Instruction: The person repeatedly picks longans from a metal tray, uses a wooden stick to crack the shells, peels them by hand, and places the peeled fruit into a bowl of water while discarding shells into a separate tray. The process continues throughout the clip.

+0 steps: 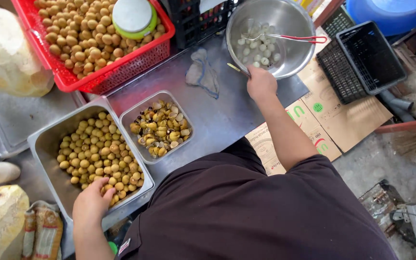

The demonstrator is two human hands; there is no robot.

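Note:
My left hand point(91, 202) reaches into the large steel tray point(44, 139) of small round tan fruits point(97, 154), its fingers curled over a few at the near edge. Whether it grips one is hidden. My right hand point(261, 83) is at the rim of a round steel bowl point(299, 53) holding peeled white fruit flesh in water and a wire skimmer point(285, 37) with a red handle. This hand is closed on a thin yellowish tool point(233, 68) that pokes out to the left. Between the hands a smaller steel tray point(136, 113) holds empty shells and peels.
A red plastic basket point(136, 62) of more tan fruits with a white-and-green lidded tub point(133, 17) on top stands at the back. A grey rag point(202, 73) lies on the steel table. Black crates point(362, 60), flattened cardboard point(333, 120) and a blue tub point(391, 14) sit at the right.

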